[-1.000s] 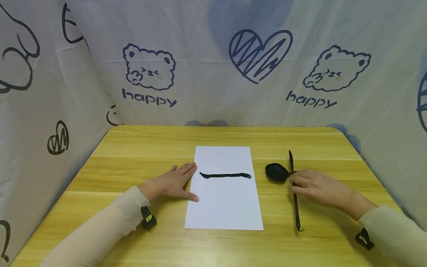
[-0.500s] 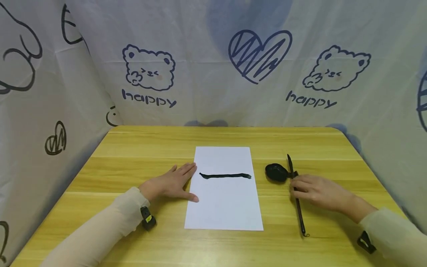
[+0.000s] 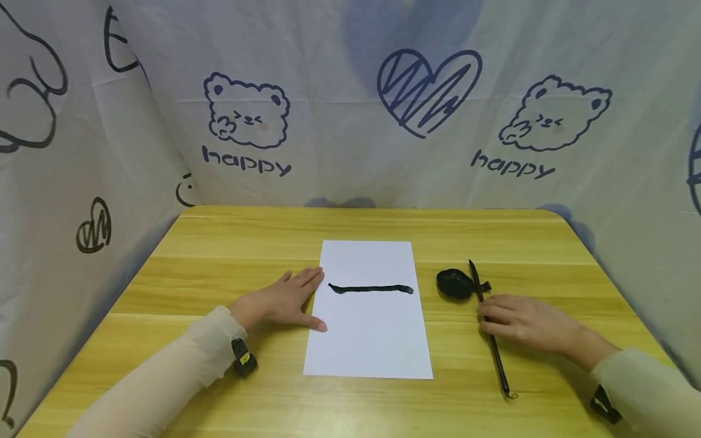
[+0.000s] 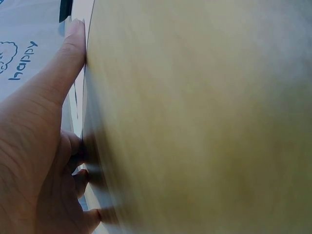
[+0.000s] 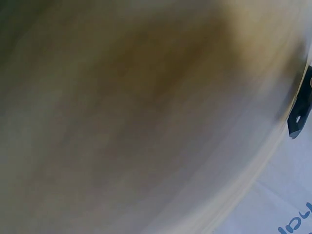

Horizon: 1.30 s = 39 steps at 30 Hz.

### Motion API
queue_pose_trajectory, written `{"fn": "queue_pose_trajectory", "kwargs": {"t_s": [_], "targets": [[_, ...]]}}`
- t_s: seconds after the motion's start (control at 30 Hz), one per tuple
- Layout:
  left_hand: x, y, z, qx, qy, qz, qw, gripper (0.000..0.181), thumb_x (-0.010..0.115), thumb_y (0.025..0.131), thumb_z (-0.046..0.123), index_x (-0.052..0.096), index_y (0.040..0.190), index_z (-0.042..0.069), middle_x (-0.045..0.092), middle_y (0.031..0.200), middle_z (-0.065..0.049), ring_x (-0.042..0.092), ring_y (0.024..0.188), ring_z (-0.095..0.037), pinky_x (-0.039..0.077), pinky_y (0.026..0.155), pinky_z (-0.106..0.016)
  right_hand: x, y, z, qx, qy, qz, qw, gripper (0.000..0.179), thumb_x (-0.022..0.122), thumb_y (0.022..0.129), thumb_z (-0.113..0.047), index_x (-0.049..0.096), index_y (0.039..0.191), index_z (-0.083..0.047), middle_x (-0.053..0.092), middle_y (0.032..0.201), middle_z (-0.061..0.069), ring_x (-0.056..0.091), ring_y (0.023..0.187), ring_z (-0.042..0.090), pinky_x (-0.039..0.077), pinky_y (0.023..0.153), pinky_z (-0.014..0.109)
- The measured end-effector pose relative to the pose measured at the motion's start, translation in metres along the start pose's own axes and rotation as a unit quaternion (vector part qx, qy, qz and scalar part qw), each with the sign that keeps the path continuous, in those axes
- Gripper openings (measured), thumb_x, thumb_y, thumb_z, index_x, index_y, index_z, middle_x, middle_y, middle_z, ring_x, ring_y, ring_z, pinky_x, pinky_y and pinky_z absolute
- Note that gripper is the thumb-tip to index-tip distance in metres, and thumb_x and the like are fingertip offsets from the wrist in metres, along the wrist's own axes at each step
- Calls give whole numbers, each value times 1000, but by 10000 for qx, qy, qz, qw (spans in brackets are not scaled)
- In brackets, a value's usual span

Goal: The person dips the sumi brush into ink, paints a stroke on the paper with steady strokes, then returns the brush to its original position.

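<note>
My left hand [image 3: 282, 300] lies spread at the left edge of a white sheet of paper [image 3: 367, 347], with thumb and fingertips on its margin. One black ink stroke [image 3: 372, 289] runs across the paper. In the left wrist view, the left thumb [image 4: 68, 53] extends along the sheet. At the right, my right hand [image 3: 526, 319] pinches a dark calligraphy brush [image 3: 497, 362] by its middle. Its black tip points away from me, beside a black inkstone [image 3: 454, 284]. The brush overlaps the inkstone's short right-hand stub. In the right wrist view, the hand is out of sight.
Everything stands on a yellow wood-grain table [image 3: 257, 243]. White cloth [image 3: 328, 121] printed with bears and hearts hangs behind it and at the sides. In the right wrist view, part of a black object [image 5: 300, 107] shows at the right edge.
My right hand has drawn the brush a little toward me. The brush's rear end has swung right, and the inkstone's stub now shows more. The left hand and paper stay put.
</note>
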<state>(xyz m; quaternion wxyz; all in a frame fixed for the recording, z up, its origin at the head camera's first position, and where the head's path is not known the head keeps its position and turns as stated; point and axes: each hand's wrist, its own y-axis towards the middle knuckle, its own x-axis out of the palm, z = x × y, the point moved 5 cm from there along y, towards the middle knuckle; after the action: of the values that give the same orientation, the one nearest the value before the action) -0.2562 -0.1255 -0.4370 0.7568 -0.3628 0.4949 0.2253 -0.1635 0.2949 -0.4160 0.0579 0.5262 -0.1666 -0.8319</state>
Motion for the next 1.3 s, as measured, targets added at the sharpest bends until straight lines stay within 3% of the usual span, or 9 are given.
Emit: {"fn": "queue_pose_trajectory", "kwargs": {"t_s": [0.23, 0.53, 0.93, 1.07, 1.3], "targets": [[0, 1, -1, 7, 14, 29, 10000, 118, 52, 77, 82, 7, 158, 9, 2, 164, -7, 2, 149, -25, 4, 117, -55, 1, -3, -2, -169, 51, 202, 9996, 50, 19, 106, 3, 69, 107, -7, 66, 111, 16, 64, 100, 30, 52, 83, 44], [2, 1, -2, 17, 28, 24, 10000, 118, 51, 77, 83, 7, 158, 9, 2, 164, -6, 2, 149, -25, 4, 117, -54, 2, -6, -4, -116, -29, -391, 9992, 53, 15, 107, 0, 67, 111, -8, 65, 114, 15, 63, 105, 29, 50, 89, 42], [0, -1, 0, 117, 55, 100, 9999, 117, 54, 78, 80, 9, 158, 7, 4, 164, -9, 4, 149, -27, 7, 117, -55, 1, -8, -5, -144, -142, -382, 9991, 53, 15, 108, -1, 68, 112, -8, 65, 114, 13, 62, 105, 27, 49, 89, 41], [-1, -2, 0, 130, 72, 66, 9999, 117, 55, 79, 79, 8, 158, 6, 4, 164, -10, 4, 149, -28, 7, 116, -55, 0, -9, -5, -140, -105, -265, 9995, 51, 17, 108, -2, 67, 116, -7, 65, 116, 13, 62, 106, 27, 44, 94, 38], [-1, -1, 0, 138, 302, 79, 9994, 119, 51, 76, 83, 8, 158, 7, 4, 164, -9, 5, 149, -26, 10, 117, -54, -4, -9, -4, -42, 90, 116, 9999, 46, 18, 107, 1, 61, 124, 0, 64, 118, 16, 61, 107, 29, 24, 114, 34]]}}
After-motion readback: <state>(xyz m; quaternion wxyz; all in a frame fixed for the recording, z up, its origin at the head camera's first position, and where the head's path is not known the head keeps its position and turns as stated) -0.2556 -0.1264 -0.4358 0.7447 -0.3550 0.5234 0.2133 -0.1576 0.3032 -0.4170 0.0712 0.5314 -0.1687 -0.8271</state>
